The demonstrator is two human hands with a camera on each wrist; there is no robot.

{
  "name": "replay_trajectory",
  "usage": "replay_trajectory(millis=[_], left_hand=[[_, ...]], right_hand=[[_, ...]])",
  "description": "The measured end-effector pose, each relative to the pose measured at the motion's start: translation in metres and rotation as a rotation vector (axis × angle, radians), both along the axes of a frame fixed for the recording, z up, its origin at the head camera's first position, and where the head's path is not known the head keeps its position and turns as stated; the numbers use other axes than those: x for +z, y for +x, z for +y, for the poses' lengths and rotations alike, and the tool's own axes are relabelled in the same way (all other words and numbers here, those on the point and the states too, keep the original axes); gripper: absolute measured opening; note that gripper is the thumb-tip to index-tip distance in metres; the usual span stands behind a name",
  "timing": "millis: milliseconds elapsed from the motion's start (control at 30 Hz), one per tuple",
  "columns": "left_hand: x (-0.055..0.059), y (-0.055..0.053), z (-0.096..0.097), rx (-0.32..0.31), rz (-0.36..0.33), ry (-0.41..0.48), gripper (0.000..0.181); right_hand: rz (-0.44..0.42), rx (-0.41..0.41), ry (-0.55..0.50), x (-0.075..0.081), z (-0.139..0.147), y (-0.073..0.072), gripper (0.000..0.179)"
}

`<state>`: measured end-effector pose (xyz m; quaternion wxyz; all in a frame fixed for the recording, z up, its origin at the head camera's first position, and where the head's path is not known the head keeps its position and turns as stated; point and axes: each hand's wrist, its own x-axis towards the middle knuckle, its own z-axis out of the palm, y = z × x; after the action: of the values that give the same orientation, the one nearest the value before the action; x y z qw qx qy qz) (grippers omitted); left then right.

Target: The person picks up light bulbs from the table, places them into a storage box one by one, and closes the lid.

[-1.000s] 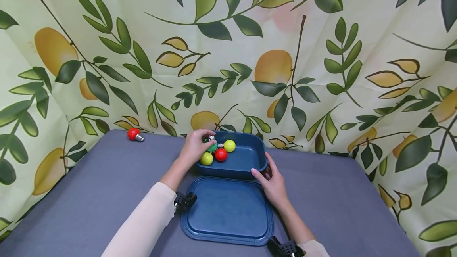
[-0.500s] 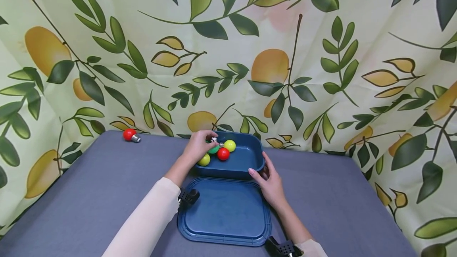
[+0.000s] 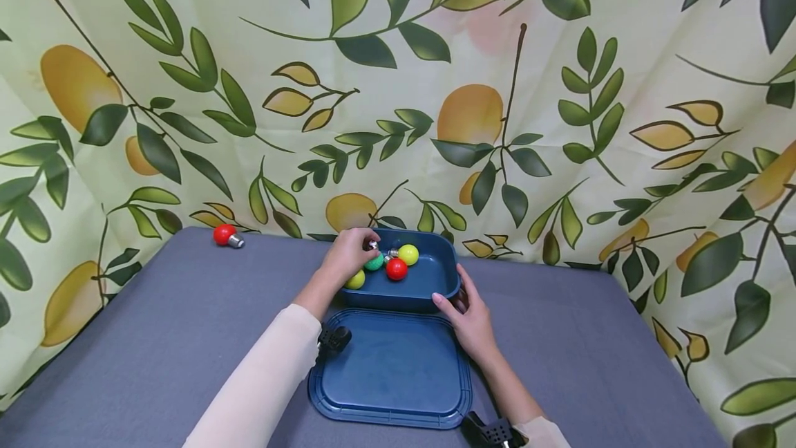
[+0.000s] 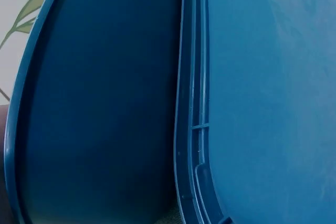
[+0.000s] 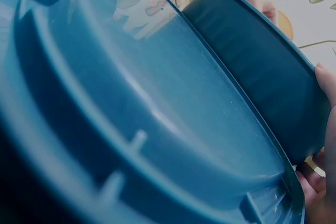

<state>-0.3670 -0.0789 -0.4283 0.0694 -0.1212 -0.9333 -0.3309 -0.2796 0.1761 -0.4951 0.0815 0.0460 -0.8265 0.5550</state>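
At the left end of the blue box: left hand reaches in over the wall.
Left fingers: thumb and index curled, pinching the silver base of the green bulb; remaining fingers mostly hidden, can't tell how they lie.
Green bulb: inside the box, left part; silver base between the two fingertips, globe just below the thumb tip. Globe touching box floor: can't tell.
Right hand: on the near right corner of the box, outside. Thumb on the near side, other fingers bent around the right wall, so clamped on the corner. Right wrist view shows the thumb at the rim and fingertips lower on the wall.
Red bulb in box: just right of the green one, clear of the left fingertips.
Yellow bulb: beside that red one, farther back, silver base pointing left.
Yellow-green globe: near left corner of the box, just below the left hand, partly covered; base not visible.
Lid: flat on the grey-blue cloth, just in front of the box.
Stray red bulb: on the cloth by its far left corner, well apart from both hands, silver base pointing right.
Left wrist view: box and lid rim only, pinch not shown.
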Motion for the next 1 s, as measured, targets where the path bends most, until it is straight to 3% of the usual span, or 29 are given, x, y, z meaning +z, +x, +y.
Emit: replay_trajectory(millis=[400,600,800,1000], left_hand=[[0.002,0.007,-0.003,0.021,0.016,0.011,0.032],[0.002,0.022,-0.013,0.072,0.1,0.059,0.032],[0.008,0.037,-0.036,0.12,0.182,0.127,0.032],[0.013,0.041,-0.065,0.157,0.278,0.113,0.032]], right_hand=[[0.004,-0.013,0.018,-0.002,-0.002,0.001,0.082],[0.006,-0.023,0.027,-0.004,-0.003,0.0,0.082],[0.01,-0.022,0.012,-0.002,-0.003,0.001,0.082],[-0.004,-0.007,-0.011,0.001,0.0,0.001,0.08]])
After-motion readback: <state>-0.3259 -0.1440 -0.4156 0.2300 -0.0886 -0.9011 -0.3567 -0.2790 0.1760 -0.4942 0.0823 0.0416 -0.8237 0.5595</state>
